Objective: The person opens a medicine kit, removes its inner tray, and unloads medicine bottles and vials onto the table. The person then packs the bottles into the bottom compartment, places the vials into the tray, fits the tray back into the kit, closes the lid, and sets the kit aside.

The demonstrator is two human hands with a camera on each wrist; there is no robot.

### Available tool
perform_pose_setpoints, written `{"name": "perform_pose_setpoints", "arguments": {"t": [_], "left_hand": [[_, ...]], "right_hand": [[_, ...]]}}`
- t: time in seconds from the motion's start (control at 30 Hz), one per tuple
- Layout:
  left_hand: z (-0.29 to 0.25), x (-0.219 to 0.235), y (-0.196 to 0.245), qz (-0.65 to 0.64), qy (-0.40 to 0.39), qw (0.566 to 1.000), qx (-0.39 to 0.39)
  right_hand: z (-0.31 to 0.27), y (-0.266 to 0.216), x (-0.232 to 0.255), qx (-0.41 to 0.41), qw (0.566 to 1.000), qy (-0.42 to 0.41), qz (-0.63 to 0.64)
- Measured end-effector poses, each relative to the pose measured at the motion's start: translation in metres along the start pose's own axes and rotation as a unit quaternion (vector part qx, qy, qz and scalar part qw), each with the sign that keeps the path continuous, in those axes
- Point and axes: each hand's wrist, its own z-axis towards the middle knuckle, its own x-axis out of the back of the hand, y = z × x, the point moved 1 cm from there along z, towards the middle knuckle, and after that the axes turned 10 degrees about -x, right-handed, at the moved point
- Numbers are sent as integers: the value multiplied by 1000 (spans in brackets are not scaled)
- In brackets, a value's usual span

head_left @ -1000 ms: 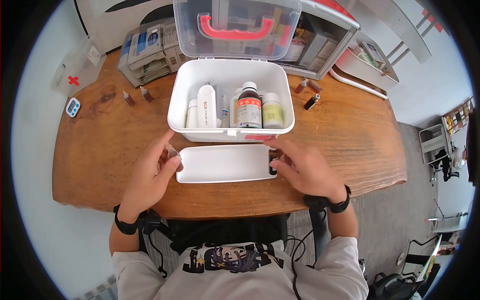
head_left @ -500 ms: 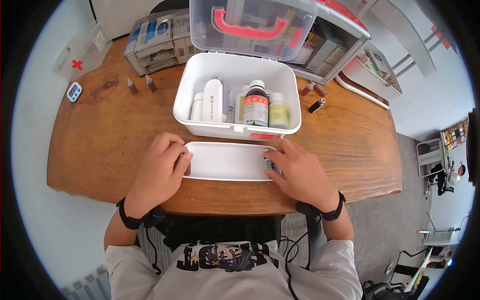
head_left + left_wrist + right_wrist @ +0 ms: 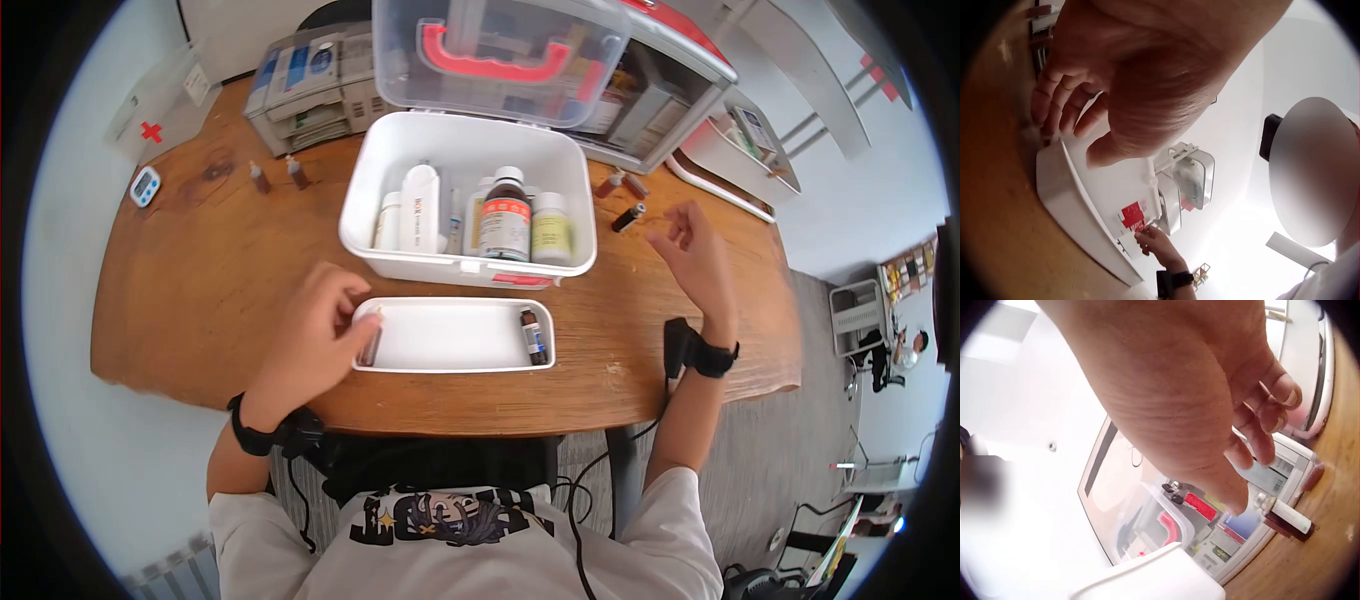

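My left hand point(image 3: 315, 335) hovers at the left end of a shallow white tray point(image 3: 450, 335), its fingers loosely bent with nothing between them. Just under its thumb, a small brown vial point(image 3: 371, 348) lies inside that end. A dark glass vial with a pale label point(image 3: 533, 337) lies at the tray's right end. Farther right, my right hand point(image 3: 700, 265) is over the table, fingers relaxed and empty. Closest to it is another dark vial point(image 3: 628, 217) lying on the wood, which the right wrist view shows as a labelled vial point(image 3: 1288, 517) beyond the thumb tip.
Behind the tray stands a white box point(image 3: 430, 268), its clear lid raised, holding a brown bottle point(image 3: 505, 225) and other containers. Small brown vials point(image 3: 260, 178) stand at left; others point(image 3: 608, 187) sit by the cabinet point(image 3: 655, 115). A timer point(image 3: 145, 187) lies far left.
My right hand has let go of the dark vial at the tray's right end and moved right and away from me. The left fingers have come off the vial at the left end.
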Motion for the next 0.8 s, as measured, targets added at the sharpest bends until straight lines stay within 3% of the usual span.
{"name": "perform_pose_setpoints", "arguments": {"t": [0.1,0.17,0.27,0.33,0.37,0.43,0.47,0.53,0.6,0.67,0.8], "left_hand": [[11,23,-21,-25,102,992,63],[25,46,-67,9,183,981,63],[50,71,-122,33,218,975,30],[63,77,-131,6,307,947,94],[66,75,-134,11,306,947,94],[67,69,-131,77,321,925,188],[64,69,-143,86,324,922,192],[68,70,-161,-17,319,936,151],[68,69,-162,0,310,938,159],[74,67,-161,-61,291,947,119],[79,67,-186,-12,320,943,89]], "right_hand": [[3,-6,-9,6,1000,10,25],[7,-10,-14,-3,1000,-19,15],[18,-7,-28,1,999,-46,4],[16,-11,-30,8,999,-44,4],[12,-13,-26,3,999,-51,7],[6,-23,-14,5,998,-65,12],[2,-23,-7,16,991,-113,74],[-13,-24,2,20,975,-162,150],[-28,-32,9,196,929,-213,231],[-46,-45,7,213,920,-235,230],[-74,-88,1,206,918,-273,203]]}}
